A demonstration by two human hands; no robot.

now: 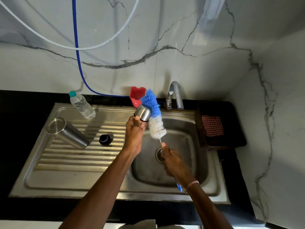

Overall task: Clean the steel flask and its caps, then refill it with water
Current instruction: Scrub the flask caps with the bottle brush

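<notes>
My left hand (134, 129) grips a steel cup-shaped cap (143, 113) above the sink basin. In my right hand (173, 160) is the thin handle of a bottle brush; its blue and white bristle head (154, 115) lies against the cap's right side. The steel flask (66, 132) stands upside down, mouth on the ribbed drainboard (79, 156) at the left. A black inner cap (105, 139) sits on the drainboard to the flask's right.
A clear plastic water bottle (82, 105) with a teal lid stands at the back of the drainboard. A red holder (136, 96) and the tap (175, 95) are behind the basin (181, 166). A dark tray with a checked cloth (212, 125) sits to the right.
</notes>
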